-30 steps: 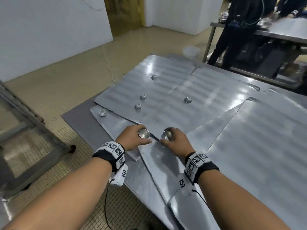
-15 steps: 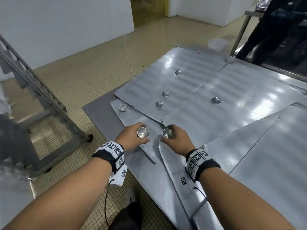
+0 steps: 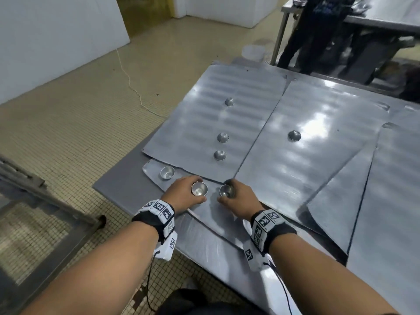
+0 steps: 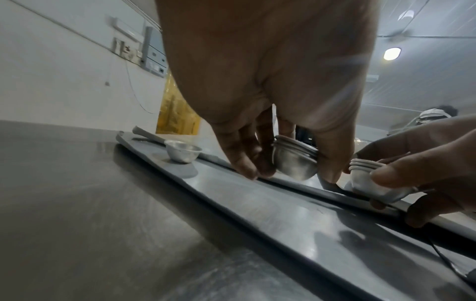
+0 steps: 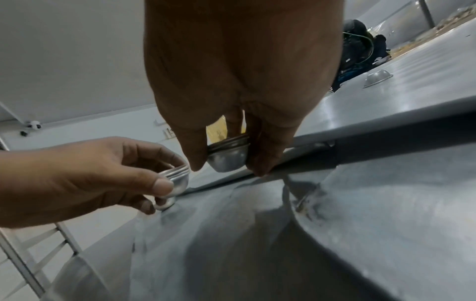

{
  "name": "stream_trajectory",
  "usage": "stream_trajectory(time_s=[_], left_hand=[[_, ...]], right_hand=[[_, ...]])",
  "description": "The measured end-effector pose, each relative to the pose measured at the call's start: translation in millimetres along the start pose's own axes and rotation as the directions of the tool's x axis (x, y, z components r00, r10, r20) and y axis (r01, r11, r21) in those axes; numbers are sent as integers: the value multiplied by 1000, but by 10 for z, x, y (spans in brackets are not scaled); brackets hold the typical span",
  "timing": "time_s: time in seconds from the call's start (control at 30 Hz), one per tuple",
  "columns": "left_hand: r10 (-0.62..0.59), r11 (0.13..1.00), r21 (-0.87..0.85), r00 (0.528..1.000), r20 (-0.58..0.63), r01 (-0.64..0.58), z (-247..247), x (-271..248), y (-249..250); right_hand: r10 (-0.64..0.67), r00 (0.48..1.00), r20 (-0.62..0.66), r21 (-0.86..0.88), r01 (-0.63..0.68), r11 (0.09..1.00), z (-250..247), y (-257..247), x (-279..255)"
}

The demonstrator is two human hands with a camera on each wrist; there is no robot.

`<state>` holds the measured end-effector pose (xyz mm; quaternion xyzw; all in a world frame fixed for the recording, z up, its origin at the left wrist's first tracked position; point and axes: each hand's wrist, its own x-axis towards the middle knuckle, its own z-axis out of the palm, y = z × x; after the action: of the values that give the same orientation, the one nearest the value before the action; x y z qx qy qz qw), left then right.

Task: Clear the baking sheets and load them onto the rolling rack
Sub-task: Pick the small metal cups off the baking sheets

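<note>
A big grey metal table [image 3: 118,189] stands on a floor of small pale yellow tiles [image 3: 79,114], near white walls [image 3: 45,42]. Flat, shiny, silver baking sheets [image 3: 306,160] lie all over the table top, and their edges overlap. They are thin rectangles with faint wavy stripes. The far left sheet [image 3: 204,114] has its long side running away from the person. A dark metal rack frame [image 3: 34,201] stands on the floor to the left of the table. Another person in dark clothes [image 3: 318,30] stands at a second metal table [image 3: 375,21] far behind.

The left hand [image 3: 181,194] has its fingers curled round a small stack of round silver metal cups [image 4: 293,160], open side up. The right hand [image 3: 241,201] grips another small stack of nested silver cups [image 5: 226,156] the same way. Both hands are low at the near edge of the sheets, close together.

One loose shiny cup [image 3: 167,172] sits upright just left of the left hand. Four more little cups sit upside down like domes: three in a row [image 3: 222,137] on the far left sheet and one [image 3: 294,135] on the sheet to its right.
</note>
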<state>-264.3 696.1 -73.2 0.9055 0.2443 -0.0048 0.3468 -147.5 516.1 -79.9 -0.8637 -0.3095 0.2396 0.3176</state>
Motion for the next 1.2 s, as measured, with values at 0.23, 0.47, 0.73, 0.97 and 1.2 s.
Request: stream_trajectory(time_s=[0.23,0.47,0.73,0.97,1.2], left_hand=[[62,998,26,993,96,-65,13,213,-192],[118,993,10,985,125,-120,-6,282,-320],[153,988,10,979,132,-156,-103,288,-418],[110,993,-56,986,124,-104,-246,257,-435],[66,998,-9,987,-149,-68,-467,342,-572]], right_hand=[[90,994,-58,-36,-92,995,217,-20,51],[114,988,-102,-85,-123,989,359,-82,145],[111,988,-109,-149,-127,981,476,-128,199],[89,993,-79,-146,-100,984,332,-230,202],[50,974,-220,-129,-80,988,-25,-370,466]])
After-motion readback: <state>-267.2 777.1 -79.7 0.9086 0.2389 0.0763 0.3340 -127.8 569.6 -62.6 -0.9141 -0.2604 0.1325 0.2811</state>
